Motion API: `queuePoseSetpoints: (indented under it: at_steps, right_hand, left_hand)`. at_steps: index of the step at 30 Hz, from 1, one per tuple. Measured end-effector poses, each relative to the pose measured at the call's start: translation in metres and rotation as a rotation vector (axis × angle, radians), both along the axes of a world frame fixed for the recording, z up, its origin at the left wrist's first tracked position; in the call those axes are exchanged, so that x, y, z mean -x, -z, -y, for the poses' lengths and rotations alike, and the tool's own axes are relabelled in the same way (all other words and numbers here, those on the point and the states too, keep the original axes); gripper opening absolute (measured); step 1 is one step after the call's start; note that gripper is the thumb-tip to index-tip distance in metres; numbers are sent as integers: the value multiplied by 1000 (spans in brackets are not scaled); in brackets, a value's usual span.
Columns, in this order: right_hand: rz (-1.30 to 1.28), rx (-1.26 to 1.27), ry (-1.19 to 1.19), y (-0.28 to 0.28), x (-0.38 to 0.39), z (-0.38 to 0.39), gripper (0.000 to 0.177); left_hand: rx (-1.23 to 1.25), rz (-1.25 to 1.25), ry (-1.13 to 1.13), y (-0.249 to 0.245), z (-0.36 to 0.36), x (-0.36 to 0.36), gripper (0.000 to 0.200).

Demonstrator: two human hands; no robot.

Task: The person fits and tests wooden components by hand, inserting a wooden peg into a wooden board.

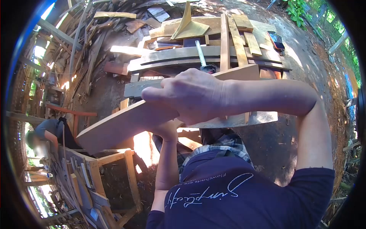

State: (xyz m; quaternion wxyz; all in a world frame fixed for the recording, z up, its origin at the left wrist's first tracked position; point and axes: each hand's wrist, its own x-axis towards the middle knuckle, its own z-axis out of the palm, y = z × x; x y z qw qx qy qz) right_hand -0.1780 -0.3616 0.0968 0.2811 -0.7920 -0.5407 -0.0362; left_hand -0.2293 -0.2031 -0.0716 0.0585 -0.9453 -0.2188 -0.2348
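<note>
A long wooden board point(122, 128) slants across the middle of the view, its lower end at the left and its other end at the upper right. My right hand point(190, 93) is closed over the board's upper edge, with the forearm crossing in front of its right part. Below it, my left hand point(166, 129) holds the board from its lower edge, its fingers mostly hidden by the board.
Beyond the board, a low stack of planks point(171, 55) carries a metal square point(200, 53) and a phone-like device point(276, 40). A wooden frame point(131, 179) stands lower left. Another person point(51, 128) bends over at the left. Scrap wood point(114, 15) lies behind.
</note>
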Motion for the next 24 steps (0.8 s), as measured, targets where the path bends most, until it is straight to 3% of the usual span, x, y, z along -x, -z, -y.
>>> queuePoseSetpoints:
  at_steps: [1,3,4,6,9,12,13,14,17,19,22,24]
  right_hand:
    - [4,-5,3,-10,-1,-1,37]
    - [224,-129,85,-40,1,-7,39]
    - [191,-239,91,-49,3,-7,42]
    - [186,-205,105,-35,7,-5,42]
    - [56,-36,68,1,1,-2,38]
    - [242,-46,82,-18,-6,-1,34]
    - [280,-49,94,-32,-4,-2,33]
    - [252,-212,97,-49,1,-2,31]
    - [231,-440,97,-40,5,-3,32]
    - [69,-73,24,-10,5,-9,41]
    - [150,-54,13,-18,-2,-7,40]
    - [114,-84,66,-54,8,-8,39]
  left_hand:
    - [392,368,186,14,-7,-5,56]
    - [796,710,375,46,-20,-7,62]
    - [-4,402,111,51,-25,-8,63]
    - [-784,56,-161,62,-27,-10,67]
    - [-503,-32,-312,34,-2,-15,39]
    - [547,677,231,31,-3,-10,42]
    - [621,721,278,32,-5,-12,44]
    - [700,765,316,32,-7,-14,45]
    - [710,780,340,35,-14,-15,49]
    - [682,793,361,42,-20,-14,53]
    - [569,757,367,57,-29,-14,57]
    - [340,608,311,57,-32,-9,73]
